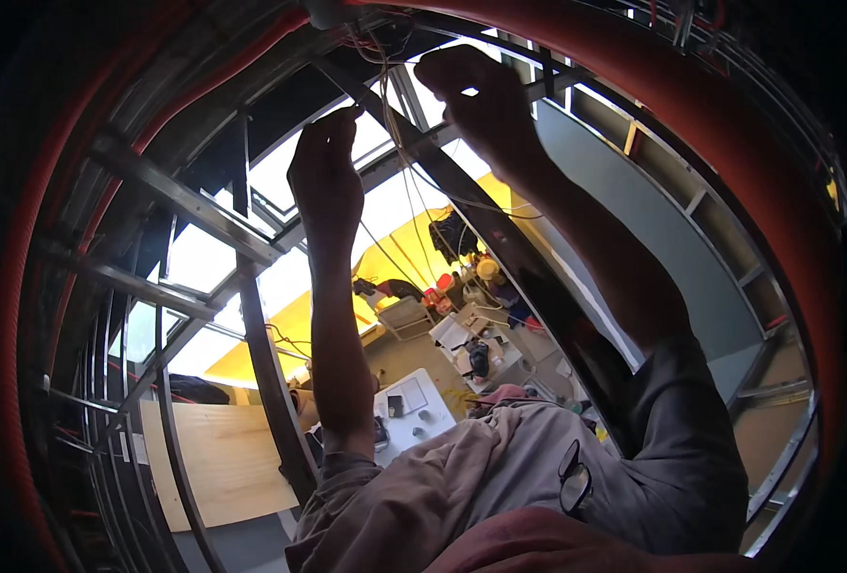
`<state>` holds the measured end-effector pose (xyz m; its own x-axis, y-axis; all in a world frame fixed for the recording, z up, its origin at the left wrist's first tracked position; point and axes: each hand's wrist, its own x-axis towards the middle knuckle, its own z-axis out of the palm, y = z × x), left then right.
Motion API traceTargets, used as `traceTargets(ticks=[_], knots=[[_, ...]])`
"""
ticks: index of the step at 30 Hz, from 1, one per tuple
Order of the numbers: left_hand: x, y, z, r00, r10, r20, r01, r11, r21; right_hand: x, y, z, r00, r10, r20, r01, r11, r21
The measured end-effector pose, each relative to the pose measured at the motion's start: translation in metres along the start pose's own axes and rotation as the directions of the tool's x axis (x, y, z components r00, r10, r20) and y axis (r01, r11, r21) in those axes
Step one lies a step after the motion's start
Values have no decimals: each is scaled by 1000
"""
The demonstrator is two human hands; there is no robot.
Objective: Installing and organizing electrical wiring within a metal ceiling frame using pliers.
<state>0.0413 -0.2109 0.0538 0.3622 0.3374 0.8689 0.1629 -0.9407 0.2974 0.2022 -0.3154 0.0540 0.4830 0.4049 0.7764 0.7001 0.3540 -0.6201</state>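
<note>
Overhead work, strong backlight. Loose pale wires hang just short of 12 o'clock, between both hands, trailing down toward the middle. Left hand raised at 11 o'clock, fingertips drawn narrow; in silhouette, cannot tell whether a strand is pinched. Right hand nearer 12:30, thumb and finger curled into a small ring; cannot tell what, if anything, it grips. Dark metal beam slants from 11 toward 5. Handling, my judgement: single out one strand, steady it close to the fingertips with one hand, work it with the other; pull gently, since thin wire likely kinks; keep loose tails off the beam's edges.
</note>
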Motion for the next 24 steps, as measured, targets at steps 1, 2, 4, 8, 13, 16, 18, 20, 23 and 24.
traceTargets(ticks=[1,2,4,8,13,16,18,20,23,24], knots=[[5,-14,-1,961,274,-19,-265,942,208,3,-1,3,995,34,-94,-46,990,-131],[10,-25,7,973,228,-26,-225,969,98,9,-2,3,980,101,-173,-121,986,-112],[21,-27,17,979,201,-20,-198,977,79,16,9,2,967,-125,-220,64,962,-265],[33,-28,22,988,157,-10,-157,987,-14,5,-6,16,979,-185,-88,154,947,-282],[50,-14,34,990,131,53,-121,979,-163,11,-7,33,993,-89,78,97,989,-112],[61,-18,39,895,427,-130,-437,898,-53,10,-4,20,987,94,128,-119,972,205],[57,-25,41,958,287,-17,-282,925,-253,11,0,14,994,16,109,-11,999,-49],[57,-24,43,933,359,-34,-360,916,-176,17,-23,-2,905,389,174,-399,917,21],[60,-18,45,900,434,-26,-435,895,-98,25,-18,-17,927,360,104,-358,933,-35],[61,-17,46,905,425,-12,-424,901,-87,26,-12,-20,928,358,103,-356,934,-40]])
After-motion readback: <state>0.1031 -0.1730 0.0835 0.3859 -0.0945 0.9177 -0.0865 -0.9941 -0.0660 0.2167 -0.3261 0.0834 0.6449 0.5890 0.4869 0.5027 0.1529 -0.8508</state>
